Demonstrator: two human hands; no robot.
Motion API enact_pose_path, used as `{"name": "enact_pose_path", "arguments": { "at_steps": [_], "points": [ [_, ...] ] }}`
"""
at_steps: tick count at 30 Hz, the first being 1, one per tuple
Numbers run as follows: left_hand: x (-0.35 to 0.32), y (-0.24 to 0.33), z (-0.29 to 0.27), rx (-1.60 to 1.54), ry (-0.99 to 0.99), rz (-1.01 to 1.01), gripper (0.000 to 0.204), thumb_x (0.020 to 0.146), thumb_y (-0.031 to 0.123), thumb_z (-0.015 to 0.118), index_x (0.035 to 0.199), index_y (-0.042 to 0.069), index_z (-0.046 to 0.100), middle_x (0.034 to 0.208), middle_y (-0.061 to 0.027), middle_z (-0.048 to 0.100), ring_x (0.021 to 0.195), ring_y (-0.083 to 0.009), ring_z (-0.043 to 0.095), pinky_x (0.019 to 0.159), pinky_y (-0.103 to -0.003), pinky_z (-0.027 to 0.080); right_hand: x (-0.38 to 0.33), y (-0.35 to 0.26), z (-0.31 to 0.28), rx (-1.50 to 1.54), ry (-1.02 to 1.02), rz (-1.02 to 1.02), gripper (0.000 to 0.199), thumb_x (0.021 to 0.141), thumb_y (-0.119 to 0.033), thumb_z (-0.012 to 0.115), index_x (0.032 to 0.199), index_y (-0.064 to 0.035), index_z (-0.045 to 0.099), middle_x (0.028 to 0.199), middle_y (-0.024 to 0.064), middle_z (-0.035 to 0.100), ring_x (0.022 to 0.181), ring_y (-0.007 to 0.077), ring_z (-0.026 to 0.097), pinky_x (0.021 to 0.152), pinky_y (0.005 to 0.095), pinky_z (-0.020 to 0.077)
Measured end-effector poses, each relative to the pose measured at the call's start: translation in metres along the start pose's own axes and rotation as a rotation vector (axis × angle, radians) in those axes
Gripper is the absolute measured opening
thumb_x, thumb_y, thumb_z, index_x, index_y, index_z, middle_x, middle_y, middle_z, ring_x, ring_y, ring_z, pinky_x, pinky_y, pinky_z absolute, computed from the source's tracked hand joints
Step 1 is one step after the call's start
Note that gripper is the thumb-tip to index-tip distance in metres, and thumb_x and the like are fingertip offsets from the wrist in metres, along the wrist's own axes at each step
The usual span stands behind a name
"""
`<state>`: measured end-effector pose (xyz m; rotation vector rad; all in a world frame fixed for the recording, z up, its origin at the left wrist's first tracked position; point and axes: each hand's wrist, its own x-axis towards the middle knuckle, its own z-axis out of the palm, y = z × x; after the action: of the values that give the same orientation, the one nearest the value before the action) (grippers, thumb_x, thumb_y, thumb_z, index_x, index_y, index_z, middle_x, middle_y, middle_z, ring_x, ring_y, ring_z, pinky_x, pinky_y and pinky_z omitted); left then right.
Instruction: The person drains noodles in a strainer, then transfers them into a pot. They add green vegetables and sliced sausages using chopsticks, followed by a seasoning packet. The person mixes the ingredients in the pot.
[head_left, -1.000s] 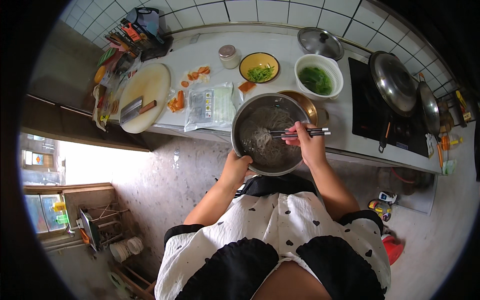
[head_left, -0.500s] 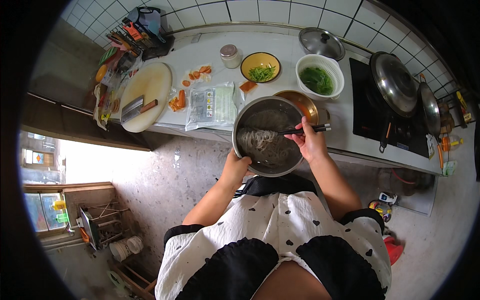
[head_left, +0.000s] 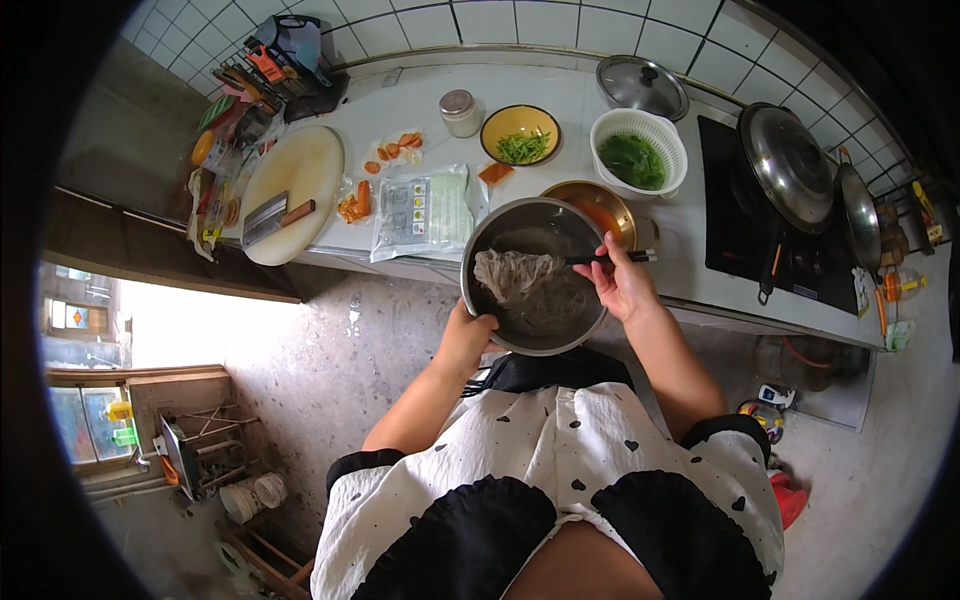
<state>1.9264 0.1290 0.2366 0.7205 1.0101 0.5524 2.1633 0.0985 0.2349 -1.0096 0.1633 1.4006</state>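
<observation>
My left hand (head_left: 467, 340) grips the near left rim of a deep metal pot (head_left: 535, 347), holding it in front of the counter edge. Dark chopsticks (head_left: 640, 256) are pinched in my right hand (head_left: 622, 282) over the pot's right rim. On their far end hangs a clump of thin, pale grey-brown noodles (head_left: 515, 276). More strands lie in the pot below. Just behind the pot, a brass-coloured bowl (head_left: 610, 207) with something orange inside is partly covered by it.
Behind stand a white colander (head_left: 681, 160) of greens, a yellow bowl (head_left: 488, 140) of green strips, a jar (head_left: 460, 113) and a plastic package (head_left: 425, 212). A cleaver (head_left: 266, 222) lies on the round cutting board (head_left: 325, 160) at left. A lidded wok (head_left: 785, 165) sits on the black cooktop (head_left: 727, 215).
The noodle clump on the chopsticks has risen higher and gathered into a thicker bundle. My right hand and the pot have shifted only slightly.
</observation>
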Motion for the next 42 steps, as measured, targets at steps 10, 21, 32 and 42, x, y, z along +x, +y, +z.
{"name": "enact_pose_path", "arguments": {
  "at_steps": [10, 21, 32, 42],
  "points": [
    [0.008, 0.001, -0.002, -0.017, 0.018, -0.022, 0.046, 0.069, -0.009, 0.037, 0.115, -0.004, 0.04, 0.099, -0.0194, 0.056, 0.075, -0.0296, 0.063, 0.055, -0.035, 0.058, -0.01, -0.019, 0.017, 0.029, -0.035, -0.056, 0.032, 0.077, -0.033, 0.066, 0.069, -0.0056, 0.053, 0.064, 0.0052, 0.051, 0.065, 0.0299, 0.062, 0.048, 0.0155, 0.0522],
    [0.021, 0.002, -0.015, -0.033, 0.077, -0.039, 0.04, 0.071, -0.008, 0.038, 0.111, -0.007, 0.042, 0.097, -0.0203, 0.056, 0.074, -0.0305, 0.063, 0.057, -0.038, 0.058, -0.016, -0.062, 0.029, 0.133, -0.048, -0.096, 0.027, 0.079, -0.027, 0.064, 0.071, -0.0044, 0.052, 0.083, 0.009, 0.052, 0.084, 0.0323, 0.059, 0.052, 0.0134, 0.0535],
    [0.019, 0.005, -0.029, -0.024, 0.132, -0.014, 0.031, 0.073, -0.007, 0.039, 0.103, -0.014, 0.045, 0.092, -0.0224, 0.058, 0.072, -0.0315, 0.063, 0.059, -0.04, 0.058, 0.011, -0.096, -0.013, 0.266, 0.009, -0.189, 0.021, 0.08, -0.024, 0.064, 0.073, -0.0052, 0.056, 0.08, 0.0039, 0.054, 0.092, 0.0256, 0.055, 0.056, 0.0152, 0.0548],
    [0.022, 0.0, -0.04, -0.031, 0.14, -0.055, 0.035, 0.072, -0.008, 0.037, 0.106, -0.011, 0.044, 0.091, -0.0227, 0.057, 0.072, -0.0315, 0.063, 0.055, -0.038, 0.058, 0.054, -0.068, -0.06, 0.279, 0.178, -0.236, 0.028, 0.083, -0.027, 0.06, 0.075, -0.0018, 0.051, 0.086, 0.0138, 0.053, 0.087, 0.0331, 0.059, 0.059, 0.017, 0.0553]
  ]
}}
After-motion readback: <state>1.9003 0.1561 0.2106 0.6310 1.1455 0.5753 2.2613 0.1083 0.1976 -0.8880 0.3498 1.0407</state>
